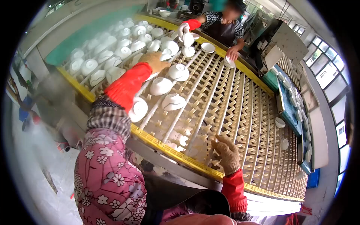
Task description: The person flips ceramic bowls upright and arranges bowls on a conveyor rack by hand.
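Note:
My left hand (155, 62), in a tan knitted glove with a red sleeve cover, reaches out over the slatted conveyor (225, 112). Its fingers curl down at a white bowl (151, 76), which the glove partly hides. Close by, upside-down white bowls (179, 72) rest on the slats, along with another bowl (161, 86) and a tilted one (173, 102). Over the near side of the belt is my right hand (226, 154), gloved the same way. Its thumb and fingers are apart, and nothing shows in them.
Many white bowls (89, 66) crowd the belt's misty left end. Across the belt, a co-worker (225, 28) holds bowls (188, 39) in one hand and touches another bowl (229, 62) with the other. Yellow rails (176, 153) edge the belt. A blue side belt (288, 105) carries a row of bowls.

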`<state>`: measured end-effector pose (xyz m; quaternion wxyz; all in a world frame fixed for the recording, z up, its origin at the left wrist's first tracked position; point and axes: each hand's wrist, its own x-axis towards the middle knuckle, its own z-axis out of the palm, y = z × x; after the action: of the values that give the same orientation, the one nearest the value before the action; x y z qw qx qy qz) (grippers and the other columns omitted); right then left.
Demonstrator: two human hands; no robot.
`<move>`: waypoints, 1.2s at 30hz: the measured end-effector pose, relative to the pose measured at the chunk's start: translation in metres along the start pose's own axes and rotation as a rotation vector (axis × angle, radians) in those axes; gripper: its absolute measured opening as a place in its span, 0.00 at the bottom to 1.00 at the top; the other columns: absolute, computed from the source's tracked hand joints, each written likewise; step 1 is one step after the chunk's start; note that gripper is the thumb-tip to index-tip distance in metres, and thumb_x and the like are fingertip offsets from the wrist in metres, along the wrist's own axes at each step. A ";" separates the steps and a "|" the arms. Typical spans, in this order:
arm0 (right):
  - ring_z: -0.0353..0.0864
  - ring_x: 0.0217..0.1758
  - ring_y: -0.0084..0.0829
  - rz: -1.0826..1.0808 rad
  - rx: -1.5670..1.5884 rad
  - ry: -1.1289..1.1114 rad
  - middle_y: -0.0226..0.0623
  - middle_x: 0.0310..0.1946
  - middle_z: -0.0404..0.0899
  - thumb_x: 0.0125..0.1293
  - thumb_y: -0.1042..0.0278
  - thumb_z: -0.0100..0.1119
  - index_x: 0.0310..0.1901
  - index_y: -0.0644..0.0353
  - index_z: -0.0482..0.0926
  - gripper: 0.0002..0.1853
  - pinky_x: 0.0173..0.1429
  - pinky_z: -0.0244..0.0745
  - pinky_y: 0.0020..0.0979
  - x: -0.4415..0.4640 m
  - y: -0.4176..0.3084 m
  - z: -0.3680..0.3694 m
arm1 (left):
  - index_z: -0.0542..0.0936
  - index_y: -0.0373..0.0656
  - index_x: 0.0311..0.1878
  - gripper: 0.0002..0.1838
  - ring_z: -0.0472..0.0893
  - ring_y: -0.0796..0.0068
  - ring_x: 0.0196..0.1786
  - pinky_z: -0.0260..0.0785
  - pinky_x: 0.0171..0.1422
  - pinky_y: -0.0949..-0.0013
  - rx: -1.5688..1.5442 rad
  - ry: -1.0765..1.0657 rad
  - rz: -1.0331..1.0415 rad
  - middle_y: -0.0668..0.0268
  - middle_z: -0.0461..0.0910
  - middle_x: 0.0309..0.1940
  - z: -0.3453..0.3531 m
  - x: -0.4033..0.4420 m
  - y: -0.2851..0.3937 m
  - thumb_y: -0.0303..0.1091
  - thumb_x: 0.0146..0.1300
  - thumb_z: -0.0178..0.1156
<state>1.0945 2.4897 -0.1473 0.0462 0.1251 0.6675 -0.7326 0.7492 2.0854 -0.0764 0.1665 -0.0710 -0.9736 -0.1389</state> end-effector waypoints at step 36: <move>0.89 0.62 0.31 -0.086 -0.488 -0.314 0.40 0.62 0.91 0.83 0.61 0.66 0.75 0.64 0.85 0.25 0.69 0.85 0.36 -0.015 0.004 -0.049 | 0.84 0.37 0.62 0.30 0.83 0.50 0.65 0.66 0.80 0.53 0.020 -0.176 0.757 0.52 0.87 0.57 0.029 -0.150 0.098 0.55 0.71 0.74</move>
<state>1.1161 2.5364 -0.1512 0.1465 -0.0331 0.8133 -0.5621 0.8986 2.1731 -0.1305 0.1224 -0.4351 -0.8905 -0.0517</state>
